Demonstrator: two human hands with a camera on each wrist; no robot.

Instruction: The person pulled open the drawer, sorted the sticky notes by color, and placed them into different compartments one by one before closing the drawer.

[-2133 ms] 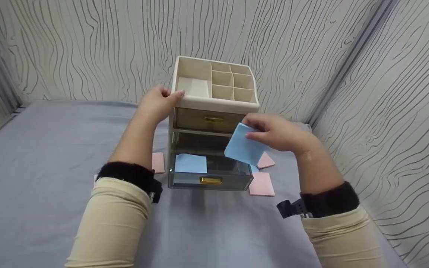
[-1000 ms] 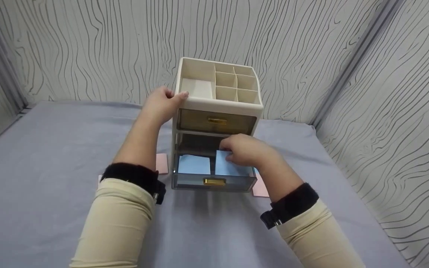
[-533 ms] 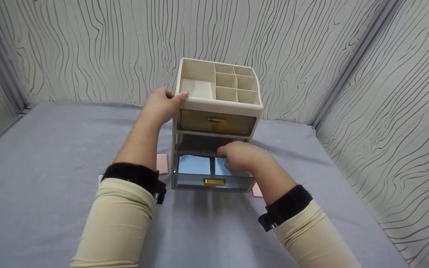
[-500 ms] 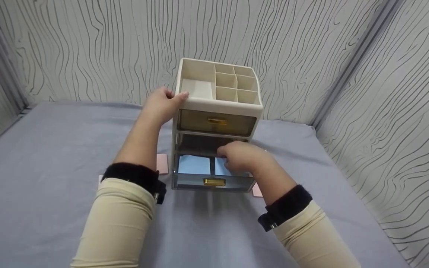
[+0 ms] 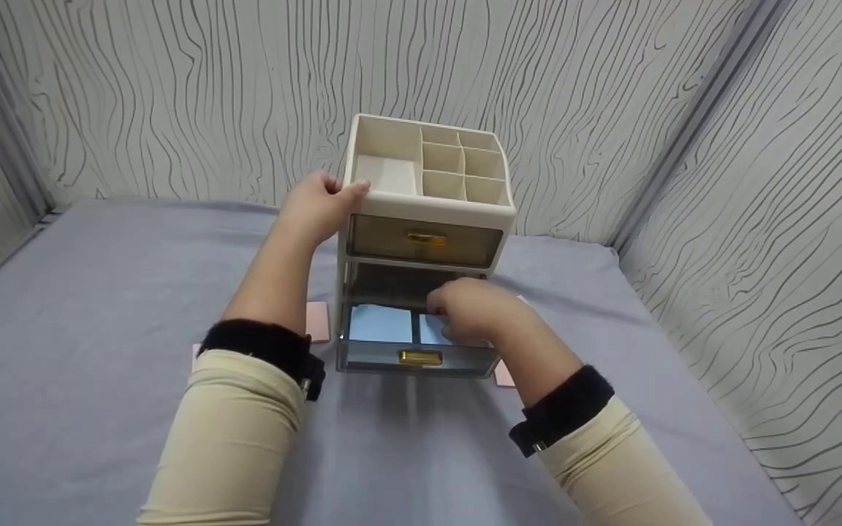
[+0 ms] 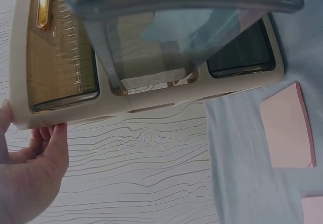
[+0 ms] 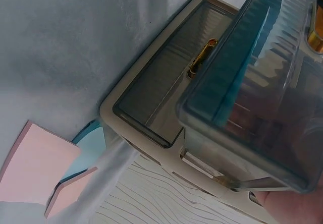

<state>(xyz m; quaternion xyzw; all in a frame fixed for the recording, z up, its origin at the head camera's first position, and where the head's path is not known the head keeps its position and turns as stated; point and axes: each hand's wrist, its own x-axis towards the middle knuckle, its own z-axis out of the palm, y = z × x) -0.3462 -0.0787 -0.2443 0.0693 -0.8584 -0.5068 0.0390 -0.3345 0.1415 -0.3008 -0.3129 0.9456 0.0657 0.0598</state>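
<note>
We've lowered square blue paper into smoky plastic drawer — left hand grips cream plastic organizer, likely steadying it; right hand — hold unclear.

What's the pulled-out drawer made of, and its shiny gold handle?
The pulled-out drawer looks like smooth, smoky see-through plastic: the blue notes show through its front. The handle gleams like gold metal, but could be shiny plastic.

The cloth-covered bench supports the drawer unit, pink paper stacks on both its sides and, apparently, a blue stack.
</note>
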